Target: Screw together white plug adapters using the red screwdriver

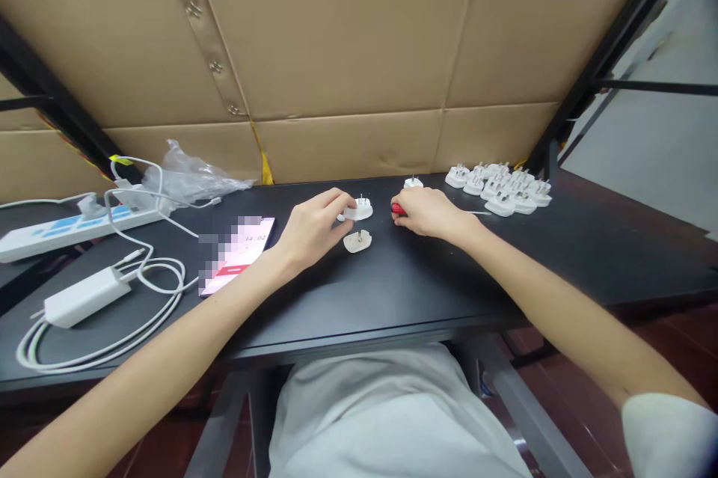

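Observation:
My left hand rests on the black table, its fingertips on a white plug casing with metal pins pointing up. Just below those fingers, a second white plug shell lies apart on the tabletop with a pin showing. My right hand is closed around a small tool with a red handle, probably a screwdriver. A thin pale line sticks out past the wrist, possibly its shaft. A single white plug stands just beyond those fingers.
Several assembled white plugs are grouped at the far right of the table. On the left lie a phone with a blurred screen, a white power strip, a charger with coiled cable, and a plastic bag. Cardboard covers the wall behind.

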The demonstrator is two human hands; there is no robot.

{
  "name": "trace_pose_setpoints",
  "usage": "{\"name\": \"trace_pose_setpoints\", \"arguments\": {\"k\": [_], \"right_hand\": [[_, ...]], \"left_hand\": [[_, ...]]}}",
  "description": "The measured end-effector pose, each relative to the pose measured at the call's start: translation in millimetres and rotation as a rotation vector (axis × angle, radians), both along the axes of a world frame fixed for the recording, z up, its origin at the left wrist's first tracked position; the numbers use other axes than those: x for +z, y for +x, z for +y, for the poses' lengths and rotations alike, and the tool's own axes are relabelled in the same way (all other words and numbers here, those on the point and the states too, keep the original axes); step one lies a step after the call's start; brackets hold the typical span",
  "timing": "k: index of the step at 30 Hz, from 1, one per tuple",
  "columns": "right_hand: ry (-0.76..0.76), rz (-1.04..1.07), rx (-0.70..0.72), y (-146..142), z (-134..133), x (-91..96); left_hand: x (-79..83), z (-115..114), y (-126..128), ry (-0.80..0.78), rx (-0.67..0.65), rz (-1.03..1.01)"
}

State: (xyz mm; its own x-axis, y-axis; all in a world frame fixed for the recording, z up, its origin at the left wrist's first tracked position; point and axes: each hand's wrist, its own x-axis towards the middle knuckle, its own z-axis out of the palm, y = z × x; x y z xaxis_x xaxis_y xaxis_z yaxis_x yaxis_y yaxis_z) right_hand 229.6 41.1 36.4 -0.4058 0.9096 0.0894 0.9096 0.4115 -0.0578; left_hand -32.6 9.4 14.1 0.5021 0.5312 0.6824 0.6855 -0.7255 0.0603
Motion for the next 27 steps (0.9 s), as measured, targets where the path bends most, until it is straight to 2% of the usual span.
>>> {"name": "trace_pose_setpoints", "arguments": {"k": [4, 6, 10, 13, 18, 27], "right_hand": [[0.024, 0.032, -0.031, 1.9, -0.1, 4.7], [0.036, 0.133, -0.019, 1.9, -0.7, 7.3], [0.004, 0.46, 0.11, -1.0, -4.3, 10.9], [0.001, 0.6, 0.238, -5.6, -8.9, 11.2], [0.078, 0.575, 0.368, -15.9, -16.4, 8.2], [0.17, 0.497, 0.328, -25.5, -17.7, 0.0]], "left_hand": [[-1.9, 1.5, -0.9, -0.006, -0.027, -0.04], [-2.7, 2.3, -0.8, -0.027, -0.036, -0.071], [-2.1, 2.8, 1.5, -0.091, -0.035, -0.152], [-0.3, 2.2, 3.5, -0.13, -0.049, -0.217], [2.9, 0.4, 6.0, -0.197, -0.045, -0.31], [8.2, -2.1, 9.5, -0.405, -0.045, -0.46]]}}
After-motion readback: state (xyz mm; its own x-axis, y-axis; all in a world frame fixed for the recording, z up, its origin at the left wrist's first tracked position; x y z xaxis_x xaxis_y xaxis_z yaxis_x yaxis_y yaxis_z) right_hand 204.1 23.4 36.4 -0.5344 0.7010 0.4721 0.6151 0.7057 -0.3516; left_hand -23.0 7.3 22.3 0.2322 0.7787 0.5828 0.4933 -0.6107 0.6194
